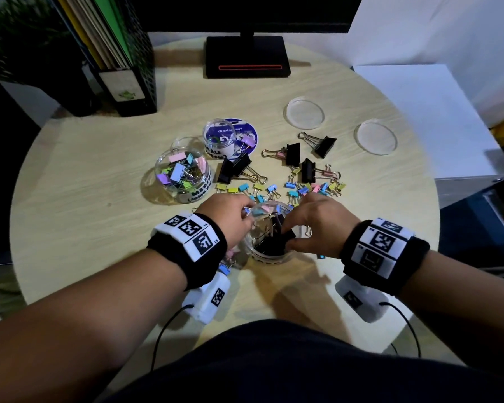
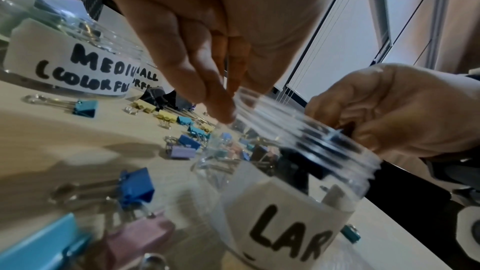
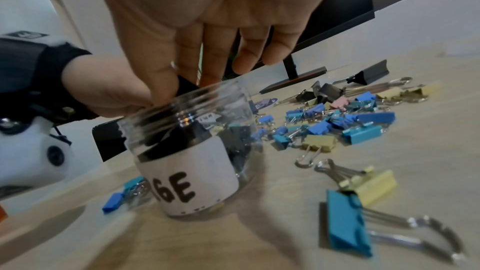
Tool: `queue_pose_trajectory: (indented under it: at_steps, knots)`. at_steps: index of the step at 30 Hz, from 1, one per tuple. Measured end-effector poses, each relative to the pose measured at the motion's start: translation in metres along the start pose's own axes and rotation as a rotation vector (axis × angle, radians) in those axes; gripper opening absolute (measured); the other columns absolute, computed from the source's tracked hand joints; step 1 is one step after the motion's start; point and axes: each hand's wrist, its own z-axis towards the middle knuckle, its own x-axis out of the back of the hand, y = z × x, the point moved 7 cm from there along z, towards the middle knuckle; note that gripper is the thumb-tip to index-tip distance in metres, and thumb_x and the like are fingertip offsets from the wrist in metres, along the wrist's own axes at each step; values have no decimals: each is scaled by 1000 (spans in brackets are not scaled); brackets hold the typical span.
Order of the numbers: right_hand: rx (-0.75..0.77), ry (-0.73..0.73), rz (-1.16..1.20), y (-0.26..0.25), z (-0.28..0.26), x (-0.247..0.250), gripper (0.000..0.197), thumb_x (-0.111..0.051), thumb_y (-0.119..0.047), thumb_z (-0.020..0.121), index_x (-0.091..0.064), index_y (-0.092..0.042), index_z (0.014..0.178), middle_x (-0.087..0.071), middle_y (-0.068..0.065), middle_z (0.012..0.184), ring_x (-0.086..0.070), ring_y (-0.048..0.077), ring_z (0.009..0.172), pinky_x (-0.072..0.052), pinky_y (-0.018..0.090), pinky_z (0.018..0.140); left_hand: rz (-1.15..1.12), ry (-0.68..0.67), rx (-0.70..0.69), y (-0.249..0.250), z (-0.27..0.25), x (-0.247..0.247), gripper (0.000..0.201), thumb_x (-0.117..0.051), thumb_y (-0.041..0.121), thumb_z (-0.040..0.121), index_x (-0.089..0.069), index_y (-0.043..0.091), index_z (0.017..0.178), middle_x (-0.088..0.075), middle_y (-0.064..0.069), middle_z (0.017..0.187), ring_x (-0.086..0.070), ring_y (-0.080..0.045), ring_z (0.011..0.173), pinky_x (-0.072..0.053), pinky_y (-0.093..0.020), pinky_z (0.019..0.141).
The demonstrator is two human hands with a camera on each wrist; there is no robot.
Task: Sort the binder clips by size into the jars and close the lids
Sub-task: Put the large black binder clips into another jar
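A clear jar labelled LARGE (image 1: 269, 251) (image 2: 285, 219) (image 3: 197, 174) stands near the table's front edge with black clips inside. My left hand (image 1: 246, 212) (image 2: 231, 106) pinches its left rim. Over the jar's mouth, my right hand (image 1: 285, 238) (image 3: 176, 89) pinches a large black binder clip (image 1: 288, 234) (image 3: 187, 86). The open MEDIUM jar (image 1: 182, 173) (image 2: 67, 69) holds coloured clips; the small jar (image 1: 218, 141) stands behind it. More black clips (image 1: 236, 167) and small coloured clips (image 1: 303, 187) (image 3: 337, 122) lie loose beyond the hands.
Two clear lids (image 1: 304, 112) (image 1: 376, 136) lie at the back right. A purple disc (image 1: 245, 138) lies under the small jar. The monitor stand (image 1: 248, 58) and a black file holder (image 1: 122, 68) stand at the back. A white box (image 1: 434, 117) adjoins the table's right side.
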Motion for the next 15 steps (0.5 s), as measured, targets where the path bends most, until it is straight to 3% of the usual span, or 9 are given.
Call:
queue_pose_trajectory:
  at_steps: [3, 6, 9, 12, 15]
  knots:
    - [-44, -44, -84, 1, 7, -6, 27, -73, -34, 72, -72, -27, 98, -71, -6, 89, -52, 24, 89, -46, 36, 78, -14, -9, -2, 1, 1, -2, 31, -62, 29, 87, -60, 29, 118, -64, 9, 94, -57, -5, 70, -43, -16, 53]
    - [-70, -61, -105, 1, 9, -9, 28, -72, -35, 73, -71, -26, 100, -70, -4, 87, -51, 23, 91, -44, 33, 78, -10, -24, -15, 2, 3, -1, 27, -59, 34, 88, -61, 29, 114, -65, 10, 93, -60, -7, 74, -50, -23, 62]
    - [-68, -37, -27, 1, 7, -3, 26, -67, -45, 70, -73, -25, 87, -68, -5, 79, -54, 23, 86, -48, 36, 76, -42, -2, -21, 0, 7, 7, 30, -48, 43, 93, -61, 23, 112, -66, 6, 98, -62, -13, 84, -53, -30, 76]
    - [-117, 47, 93, 11, 6, 13, 40, -54, -61, 69, -70, -25, 78, -67, -5, 78, -54, 18, 83, -46, 33, 73, -86, 71, 27, -10, 19, 19, 29, -45, 37, 95, -61, 19, 111, -65, 0, 105, -61, -17, 90, -49, -29, 77]
    - [-269, 183, 99, 37, 13, 35, 23, -64, -43, 79, -69, -21, 80, -63, -7, 79, -50, 16, 84, -44, 33, 74, -11, 94, 72, -18, 38, 26, 24, -50, 27, 94, -60, 18, 114, -59, -3, 118, -57, -19, 100, -47, -30, 83]
